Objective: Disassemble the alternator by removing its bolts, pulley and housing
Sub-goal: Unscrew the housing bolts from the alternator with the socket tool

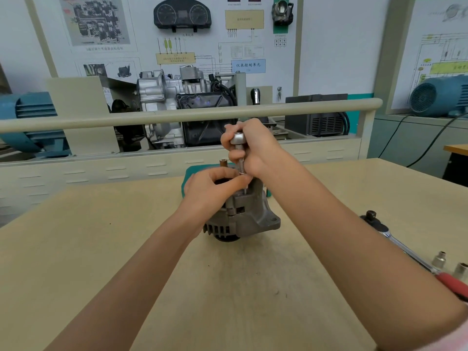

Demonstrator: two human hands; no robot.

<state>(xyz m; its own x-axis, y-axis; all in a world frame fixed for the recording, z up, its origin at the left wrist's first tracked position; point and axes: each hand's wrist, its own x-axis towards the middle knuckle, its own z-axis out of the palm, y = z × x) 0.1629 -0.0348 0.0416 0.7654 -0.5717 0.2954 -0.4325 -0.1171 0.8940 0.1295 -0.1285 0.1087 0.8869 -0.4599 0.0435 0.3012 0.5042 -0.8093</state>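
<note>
**One bolt under the driver**

One alternator (240, 216) stands mid-table (253, 287). Our right hand (255, 148) grips one socket driver (238, 153) upright on a housing bolt; our left hand (212, 191) clasps the housing. Tilt the driver and it may slip off, rounding the bolt. Nearby lie one ratchet (400, 244) and two loose sockets (439, 259).
</note>
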